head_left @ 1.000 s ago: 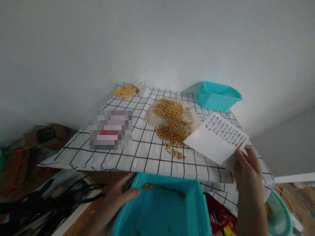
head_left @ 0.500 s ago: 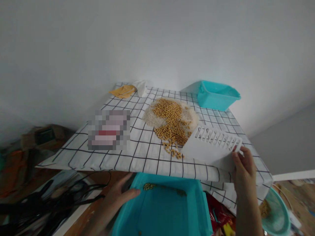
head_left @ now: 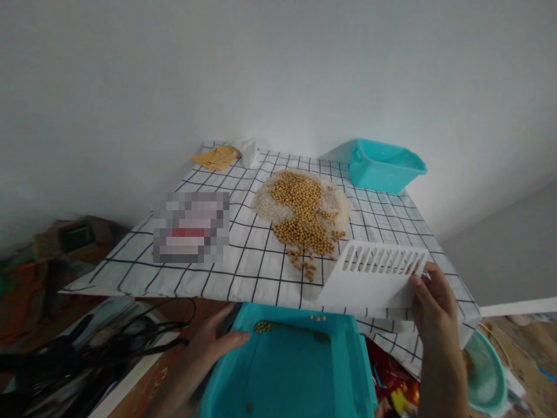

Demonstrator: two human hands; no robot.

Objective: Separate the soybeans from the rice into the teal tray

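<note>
My right hand (head_left: 435, 296) grips the right end of a white slotted plastic board (head_left: 369, 287), which stands tilted at the front edge of the table. Behind the board's left end lies a spread of soybeans (head_left: 300, 209) on a pale heap of rice-like grains (head_left: 267, 204). Below the table edge is a teal plastic bin (head_left: 287, 371), and my left hand (head_left: 215, 342) holds its left rim with the thumb over the inside. Several beans (head_left: 263, 327) lie along the bin's far inner side, and a few loose beans (head_left: 317, 318) show near its far rim.
A second teal bin (head_left: 385, 168) stands at the table's back right. Yellow cloth (head_left: 216, 157) and white crumpled material (head_left: 248, 153) lie at the back left, with a blurred-out item (head_left: 191, 227) nearer. A teal basin (head_left: 489, 371) is low right; dark cables (head_left: 143, 331) hang low left.
My right hand has drawn the board toward the front edge and tipped it more upright. A few beans have come over into the near bin. My left hand stays at the bin's rim.
</note>
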